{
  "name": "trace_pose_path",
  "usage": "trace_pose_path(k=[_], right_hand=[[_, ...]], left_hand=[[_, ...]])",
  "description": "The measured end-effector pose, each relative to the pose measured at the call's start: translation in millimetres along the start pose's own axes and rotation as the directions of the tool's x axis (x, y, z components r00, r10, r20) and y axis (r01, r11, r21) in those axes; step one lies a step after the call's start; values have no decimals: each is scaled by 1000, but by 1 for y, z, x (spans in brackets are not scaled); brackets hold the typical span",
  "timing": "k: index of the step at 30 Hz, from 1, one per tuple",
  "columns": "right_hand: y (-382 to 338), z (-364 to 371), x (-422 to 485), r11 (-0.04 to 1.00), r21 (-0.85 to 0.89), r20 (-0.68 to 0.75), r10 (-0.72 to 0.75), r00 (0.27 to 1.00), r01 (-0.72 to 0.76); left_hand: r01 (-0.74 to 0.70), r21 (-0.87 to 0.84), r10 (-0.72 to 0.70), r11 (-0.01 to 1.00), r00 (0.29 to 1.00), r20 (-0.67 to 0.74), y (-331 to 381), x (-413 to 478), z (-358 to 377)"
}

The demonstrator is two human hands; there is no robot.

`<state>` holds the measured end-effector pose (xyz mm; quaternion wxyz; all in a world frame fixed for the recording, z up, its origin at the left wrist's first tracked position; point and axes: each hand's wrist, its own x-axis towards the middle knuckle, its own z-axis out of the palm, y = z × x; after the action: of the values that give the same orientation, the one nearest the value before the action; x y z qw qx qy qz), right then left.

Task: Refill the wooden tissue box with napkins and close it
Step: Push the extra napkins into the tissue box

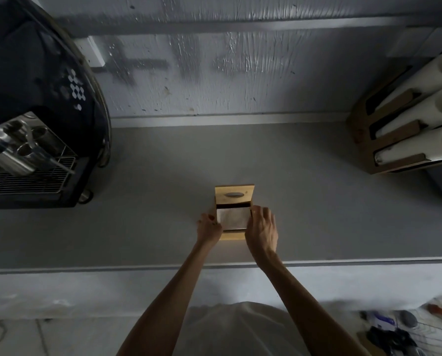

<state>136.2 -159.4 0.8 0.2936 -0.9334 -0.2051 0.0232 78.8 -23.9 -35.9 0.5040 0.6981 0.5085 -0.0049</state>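
A small wooden tissue box [231,236] stands on the grey counter [163,201], near its front edge. Its lid [235,194], with an oval slot, is tipped up at the back, so the box is open. A stack of pale napkins [233,218] lies inside, filling the opening. My left hand [209,228] is pressed against the box's left side. My right hand [262,227] rests on the right side, its fingers curled over the rim at the napkins' edge.
A black espresso machine [34,124] with a metal drip grate and steel pitchers fills the left. At the back right a cardboard holder [394,140] carries three white cup stacks. A wire basket [420,335] of tools sits low at the right, below the counter.
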Motion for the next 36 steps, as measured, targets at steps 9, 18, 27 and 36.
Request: trace_pose_path(k=[9,18,27,36], right_hand=[[-46,9,56,876,-285,627,-136,767,388],[-70,2,84,870,-342,845,119,522,355],[-75,7,82,870,-373,837,165,521,323],[-85,4,82,823,-417,844,194,499,386]], left_hand=[[129,-150,-112,980,987,114,-33,36,20],[306,-451,-199,838,942,271,9,-19,-17],[333,-476,-228,814,937,265,7,-15,-12],[337,-482,-231,809,936,267,7,-16,-13]])
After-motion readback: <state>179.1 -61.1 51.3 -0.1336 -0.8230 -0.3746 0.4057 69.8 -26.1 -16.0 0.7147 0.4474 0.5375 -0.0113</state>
